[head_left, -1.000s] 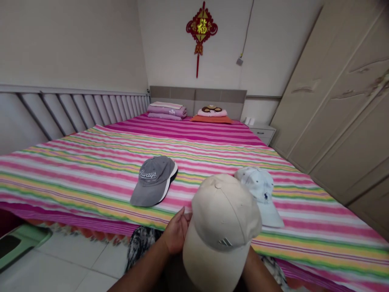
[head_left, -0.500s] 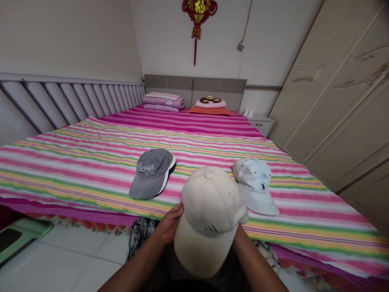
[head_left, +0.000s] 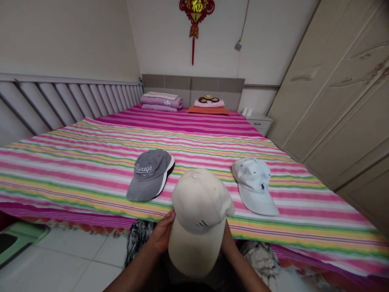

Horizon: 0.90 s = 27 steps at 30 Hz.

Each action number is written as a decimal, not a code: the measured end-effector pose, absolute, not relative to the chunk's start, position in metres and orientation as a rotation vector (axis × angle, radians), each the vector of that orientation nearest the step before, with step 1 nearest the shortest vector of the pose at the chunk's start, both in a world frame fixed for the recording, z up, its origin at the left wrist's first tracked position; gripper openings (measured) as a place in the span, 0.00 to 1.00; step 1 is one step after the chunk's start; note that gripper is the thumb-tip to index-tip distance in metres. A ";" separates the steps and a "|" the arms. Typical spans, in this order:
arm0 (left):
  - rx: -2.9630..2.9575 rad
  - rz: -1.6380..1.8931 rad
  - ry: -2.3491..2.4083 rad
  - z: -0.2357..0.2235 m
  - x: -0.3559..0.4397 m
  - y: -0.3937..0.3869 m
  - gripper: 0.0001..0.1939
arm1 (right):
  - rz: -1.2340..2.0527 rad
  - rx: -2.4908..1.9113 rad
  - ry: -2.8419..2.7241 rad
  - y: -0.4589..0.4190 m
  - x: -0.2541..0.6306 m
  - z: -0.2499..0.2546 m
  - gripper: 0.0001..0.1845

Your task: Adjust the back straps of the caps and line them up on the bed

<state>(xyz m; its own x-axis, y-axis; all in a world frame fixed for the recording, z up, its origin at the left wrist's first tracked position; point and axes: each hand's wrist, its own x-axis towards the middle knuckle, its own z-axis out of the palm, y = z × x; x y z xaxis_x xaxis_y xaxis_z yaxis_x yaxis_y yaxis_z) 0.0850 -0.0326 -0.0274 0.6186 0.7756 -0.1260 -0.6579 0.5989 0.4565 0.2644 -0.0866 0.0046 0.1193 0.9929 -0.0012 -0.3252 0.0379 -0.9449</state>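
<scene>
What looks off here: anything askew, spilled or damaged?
Nothing stands out. Grey cap and blue cap sit crown up on the striped sheet. Left hand holds the beige cap; right hand is mostly hidden by it. No spill or tear visible.
</scene>
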 end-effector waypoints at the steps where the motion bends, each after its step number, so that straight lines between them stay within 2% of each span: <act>1: 0.370 0.863 0.340 -0.029 0.085 -0.031 0.11 | 1.289 -0.982 -0.865 -0.090 0.264 0.000 0.13; 7: 0.335 0.923 0.398 -0.037 0.096 -0.025 0.09 | 1.584 -0.711 -0.562 -0.114 0.276 -0.012 0.19; 15: 0.385 0.922 0.439 -0.012 0.142 0.024 0.10 | 1.380 -0.933 -0.704 -0.076 0.314 0.011 0.21; 20: 0.560 0.983 0.540 -0.002 0.173 0.062 0.18 | 1.228 -1.105 -0.621 -0.031 0.342 0.005 0.16; 23: 0.632 0.965 0.676 -0.013 0.181 0.068 0.26 | 1.203 -1.190 -0.557 -0.016 0.349 -0.014 0.10; 27: 0.664 0.980 0.721 -0.028 0.182 0.064 0.34 | 1.153 -1.226 -0.522 -0.014 0.350 -0.035 0.10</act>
